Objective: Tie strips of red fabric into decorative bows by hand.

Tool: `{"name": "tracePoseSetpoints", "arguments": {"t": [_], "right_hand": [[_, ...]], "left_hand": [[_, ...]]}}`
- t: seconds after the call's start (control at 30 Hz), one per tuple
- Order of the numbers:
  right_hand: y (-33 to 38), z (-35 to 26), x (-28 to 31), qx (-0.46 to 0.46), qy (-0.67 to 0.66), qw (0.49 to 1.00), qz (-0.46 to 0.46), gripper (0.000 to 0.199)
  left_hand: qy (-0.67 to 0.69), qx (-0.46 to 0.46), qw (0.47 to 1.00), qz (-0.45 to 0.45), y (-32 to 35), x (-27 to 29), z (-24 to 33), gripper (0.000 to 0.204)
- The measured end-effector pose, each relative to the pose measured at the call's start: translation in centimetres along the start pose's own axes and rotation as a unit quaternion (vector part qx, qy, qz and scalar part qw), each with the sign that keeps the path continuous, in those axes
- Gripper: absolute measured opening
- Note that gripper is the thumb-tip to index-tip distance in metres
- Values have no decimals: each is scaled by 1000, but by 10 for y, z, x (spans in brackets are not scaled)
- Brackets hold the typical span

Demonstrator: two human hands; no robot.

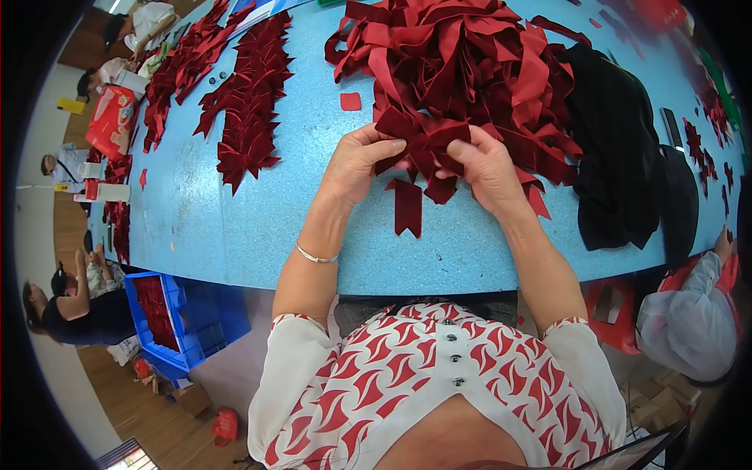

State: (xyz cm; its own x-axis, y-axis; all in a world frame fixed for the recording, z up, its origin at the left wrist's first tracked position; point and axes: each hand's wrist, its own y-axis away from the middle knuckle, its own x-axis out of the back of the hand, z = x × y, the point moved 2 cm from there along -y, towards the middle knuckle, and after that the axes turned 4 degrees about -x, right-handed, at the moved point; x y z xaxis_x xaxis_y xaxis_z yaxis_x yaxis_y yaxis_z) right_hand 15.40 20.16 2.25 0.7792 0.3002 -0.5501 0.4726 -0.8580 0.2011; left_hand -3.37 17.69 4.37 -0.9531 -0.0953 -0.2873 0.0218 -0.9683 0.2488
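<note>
Between my two hands is a dark red velvet bow [427, 144], pinched at both sides over the blue table. My left hand [359, 160] grips its left loop between thumb and fingers. On the other side my right hand [484, 166] has closed on the right loop, thumb on top. Just below the bow lies a short red ribbon piece [407, 207] with a notched end. Right behind my hands rises a large heap of red ribbon strips [462, 63]. A small red fabric square [350, 102] rests left of the heap.
Rows of finished-looking red bows [254, 102] lie to the left on the blue table [305, 219]. Black cloth [615, 141] is bunched at the right. A blue crate [180, 321] holding red pieces stands at the lower left. Other people sit around the table, one [689, 313] at the right.
</note>
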Motion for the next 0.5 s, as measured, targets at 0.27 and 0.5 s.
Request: {"name": "tracePoseSetpoints", "arguments": {"t": [0.27,0.5], "right_hand": [[18,20,-28,24,54,998,-24,22],[67,48,-120,-144,231,960,-60,21]], "left_hand": [[-162,-53,985,-22,37,39,21,23],[-391,-38,919,45,142,110,39,29]]}}
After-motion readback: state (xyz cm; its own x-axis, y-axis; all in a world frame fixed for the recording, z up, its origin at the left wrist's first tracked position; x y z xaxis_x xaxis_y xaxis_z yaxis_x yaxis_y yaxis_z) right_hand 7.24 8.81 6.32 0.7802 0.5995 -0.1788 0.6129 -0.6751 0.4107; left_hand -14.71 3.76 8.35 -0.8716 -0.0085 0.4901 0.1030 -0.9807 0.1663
